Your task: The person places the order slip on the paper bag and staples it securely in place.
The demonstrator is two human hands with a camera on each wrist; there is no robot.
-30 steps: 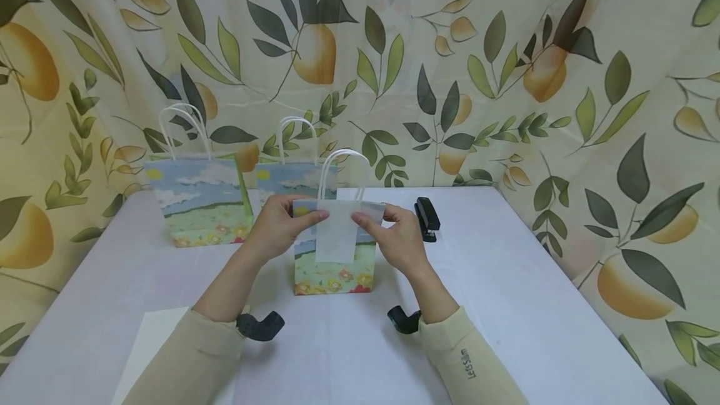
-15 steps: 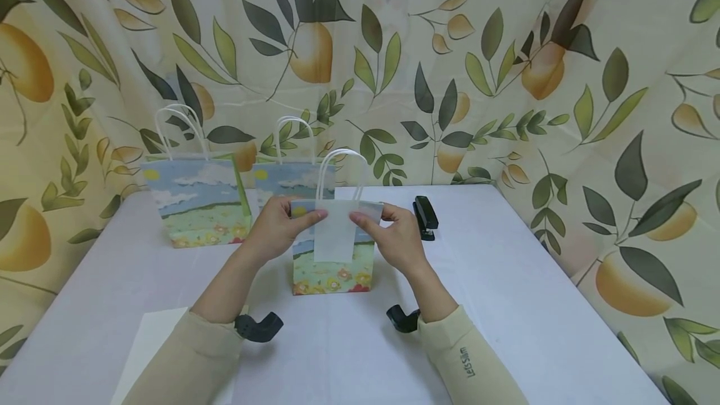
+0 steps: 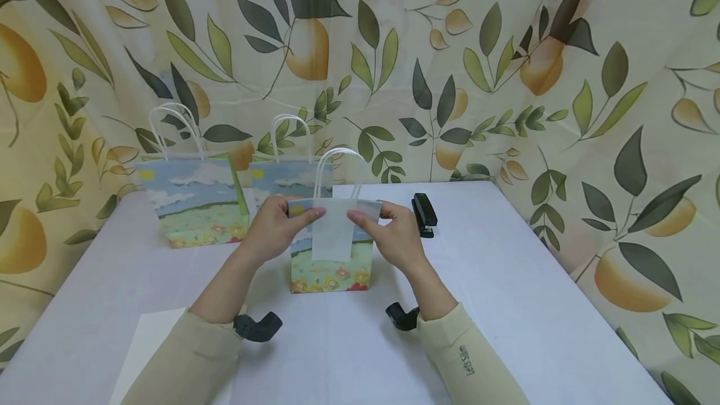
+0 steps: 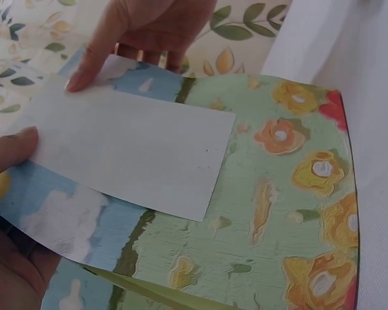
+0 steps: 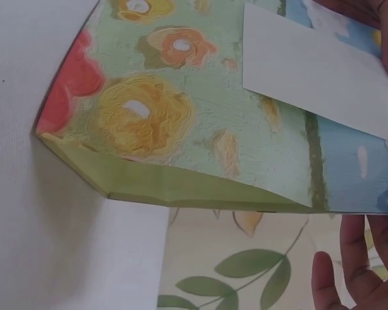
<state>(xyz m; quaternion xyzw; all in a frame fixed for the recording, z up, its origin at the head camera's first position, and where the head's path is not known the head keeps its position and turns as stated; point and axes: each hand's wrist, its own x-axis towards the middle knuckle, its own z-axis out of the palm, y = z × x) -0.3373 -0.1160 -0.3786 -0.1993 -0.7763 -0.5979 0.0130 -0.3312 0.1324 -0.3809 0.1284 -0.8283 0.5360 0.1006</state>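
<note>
A small paper gift bag [image 3: 332, 277] printed with sky, meadow and flowers stands upright in the middle of the table, white twisted handles up. A blank white card [image 3: 332, 236] lies flat against its front near the top, below the handles. My left hand [image 3: 272, 230] pinches the bag's upper left edge, thumb on the card's left margin. On the other side my right hand [image 3: 398, 239] pinches the upper right edge, its thumb on the card's right margin. Both wrist views show the thumbs in front and fingers behind the bag. The bag's back is hidden.
Two similar gift bags stand behind, one at the left [image 3: 194, 205] and one partly hidden at the back [image 3: 289, 174]. A black stapler [image 3: 424, 214] lies right of my right hand. A white sheet [image 3: 152, 336] lies under my left sleeve.
Both hands, the card and the bag keep the same hold and arrangement. Only the head view has shifted slightly.
</note>
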